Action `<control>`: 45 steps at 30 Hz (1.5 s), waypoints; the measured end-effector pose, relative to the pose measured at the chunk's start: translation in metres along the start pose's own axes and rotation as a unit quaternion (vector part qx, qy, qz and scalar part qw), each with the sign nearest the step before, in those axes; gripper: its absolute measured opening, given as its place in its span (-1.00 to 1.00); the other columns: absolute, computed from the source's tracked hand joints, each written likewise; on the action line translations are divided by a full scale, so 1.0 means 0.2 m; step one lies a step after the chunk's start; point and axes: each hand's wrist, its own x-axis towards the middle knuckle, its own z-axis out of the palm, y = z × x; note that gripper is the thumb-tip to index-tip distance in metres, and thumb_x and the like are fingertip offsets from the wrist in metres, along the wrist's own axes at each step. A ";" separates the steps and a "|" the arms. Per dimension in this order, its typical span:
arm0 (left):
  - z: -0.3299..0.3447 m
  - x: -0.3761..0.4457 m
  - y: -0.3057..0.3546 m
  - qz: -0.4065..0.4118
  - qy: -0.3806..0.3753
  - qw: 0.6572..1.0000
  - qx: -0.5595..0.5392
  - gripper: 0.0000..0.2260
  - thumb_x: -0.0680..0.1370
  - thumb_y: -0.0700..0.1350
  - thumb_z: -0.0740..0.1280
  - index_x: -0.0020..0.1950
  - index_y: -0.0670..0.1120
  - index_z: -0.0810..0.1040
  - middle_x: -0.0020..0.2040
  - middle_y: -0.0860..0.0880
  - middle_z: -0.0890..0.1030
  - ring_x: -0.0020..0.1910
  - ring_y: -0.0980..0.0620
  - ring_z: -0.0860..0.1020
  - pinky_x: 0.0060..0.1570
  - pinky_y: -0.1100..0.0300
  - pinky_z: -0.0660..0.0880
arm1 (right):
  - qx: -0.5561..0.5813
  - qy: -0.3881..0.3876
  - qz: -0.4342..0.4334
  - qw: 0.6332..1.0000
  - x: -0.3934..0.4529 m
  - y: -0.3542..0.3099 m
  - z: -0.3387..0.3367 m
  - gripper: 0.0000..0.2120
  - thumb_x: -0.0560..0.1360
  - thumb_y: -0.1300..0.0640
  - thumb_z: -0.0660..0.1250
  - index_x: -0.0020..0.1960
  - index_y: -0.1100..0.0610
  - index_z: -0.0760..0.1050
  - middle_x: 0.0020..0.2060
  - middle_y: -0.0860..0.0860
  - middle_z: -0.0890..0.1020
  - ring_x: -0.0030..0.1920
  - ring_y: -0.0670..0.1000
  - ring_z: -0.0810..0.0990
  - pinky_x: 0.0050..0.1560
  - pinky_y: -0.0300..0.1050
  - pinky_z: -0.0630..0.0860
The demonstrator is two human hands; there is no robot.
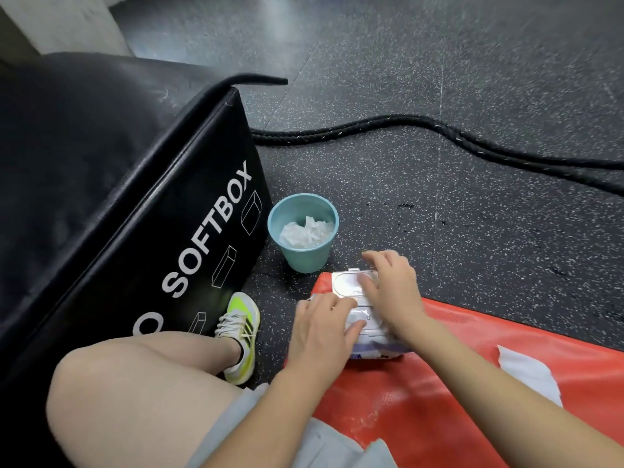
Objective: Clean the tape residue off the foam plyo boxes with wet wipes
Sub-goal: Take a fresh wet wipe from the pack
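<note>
Meanwhile, on the gym floor: a seated person works at a pack of wet wipes.
Wet wipes pack (pixel 368 319): lies flat on the corner of the red plyo box (pixel 439 383), its long axis running away from the person towards the bin; the white flip lid (pixel 347 282) stands open at the far end.
Left hand (pixel 320 329): rests on the near left side of the pack, fingers curled over it and holding it down.
Right hand (pixel 391 285): lies across the pack's opening, fingers bent onto it; whether they pinch a wipe cannot be told.
Red plyo box: lies low at lower right, with a white strip of tape or wipe (pixel 526 373) on its top, well apart from the pack.
Black plyo box (pixel 135 211): stands at left, printed SOFTBOX, the lettering running diagonally up and away.
Teal bin (pixel 304 234): upright between the black box and the pack, holding crumpled white wipes (pixel 305 233).
Battle rope (pixel 422 130): snakes across the speckled floor beyond.
Yellow-green sneaker (pixel 239 332): planted just beside the black box.
</note>
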 end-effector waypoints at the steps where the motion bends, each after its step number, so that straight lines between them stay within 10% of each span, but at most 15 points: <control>1: 0.02 0.00 0.01 0.009 -0.006 1.000 -0.010 -0.75 0.49 0.19 0.25 0.00 0.08 0.58 -0.11 0.10 0.57 -0.07 0.00 0.55 -0.10 0.04 0.45 | 0.013 0.031 -0.030 0.999 -0.04 0.02 -0.01 -0.73 0.50 0.17 0.41 0.20 0.09 0.56 0.04 0.07 0.57 0.01 0.21 0.54 0.02 0.12 0.45; 7: 0.05 0.01 -0.02 -0.015 -0.044 0.997 -0.060 -0.68 0.44 0.21 0.27 0.02 0.04 0.58 -0.08 0.07 0.56 -0.03 -0.02 0.53 -0.08 0.04 0.52 | 0.055 -0.001 -0.045 0.997 -0.42 0.01 -0.17 -0.87 0.48 0.05 0.34 0.00 0.01 0.62 -0.24 -0.07 0.55 -0.24 0.08 0.55 -0.23 -0.06 0.40; 12: 0.06 0.01 -0.01 -0.021 -0.070 0.995 -0.068 -0.65 0.42 0.16 0.34 0.11 0.01 0.59 -0.02 0.03 0.56 0.03 -0.05 0.53 0.02 0.00 0.51 | 0.080 -0.150 0.129 0.977 -0.53 -0.07 -0.19 -0.59 0.52 -0.06 0.30 0.36 -0.11 0.55 -0.52 -0.14 0.50 -0.33 -0.03 0.59 -0.26 -0.09 0.41; 17: 0.07 0.00 -0.02 -0.014 -0.082 0.995 -0.057 -0.68 0.44 0.12 0.39 0.13 0.02 0.56 0.00 0.04 0.54 0.04 -0.04 0.52 0.02 0.00 0.51 | 0.344 -0.167 0.259 0.887 -0.51 -0.12 -0.18 -0.61 0.56 0.33 0.30 0.35 0.07 0.54 -0.58 -0.09 0.42 -0.50 -0.12 0.31 -0.42 -0.25 0.30; 26: 0.07 0.02 0.00 -0.033 -0.070 0.994 -0.080 -0.81 0.48 0.15 0.32 -0.09 0.06 0.59 -0.14 0.09 0.55 -0.05 0.01 0.52 0.02 0.04 0.45 | 0.541 -0.139 0.409 0.722 -0.46 -0.17 -0.21 -0.75 0.60 0.30 0.23 0.18 0.14 0.61 -0.50 0.09 0.34 -0.63 -0.10 0.10 -0.58 -0.38 0.07; 37: 0.11 0.07 0.16 -0.097 -0.091 0.987 0.085 -0.68 0.19 0.22 0.60 -0.40 0.06 0.56 -0.40 0.10 0.52 -0.33 0.07 0.54 -0.23 0.14 0.46 | 0.358 -0.210 0.329 0.848 -0.26 -0.10 -0.26 -0.66 0.53 0.42 0.10 -0.04 0.29 0.66 -0.64 -0.08 0.32 -0.66 -0.17 0.21 -0.63 -0.34 0.14; 45: 0.12 0.08 0.19 -0.124 -0.101 0.982 0.100 -0.73 0.25 0.08 0.57 -0.46 0.01 0.53 -0.48 0.05 0.52 -0.42 0.03 0.53 -0.29 0.15 0.44 | 0.322 -0.156 0.256 0.898 -0.28 -0.06 -0.21 -0.62 0.31 0.08 0.13 -0.10 0.11 0.68 -0.60 -0.21 0.48 -0.55 -0.20 0.37 -0.50 -0.36 0.25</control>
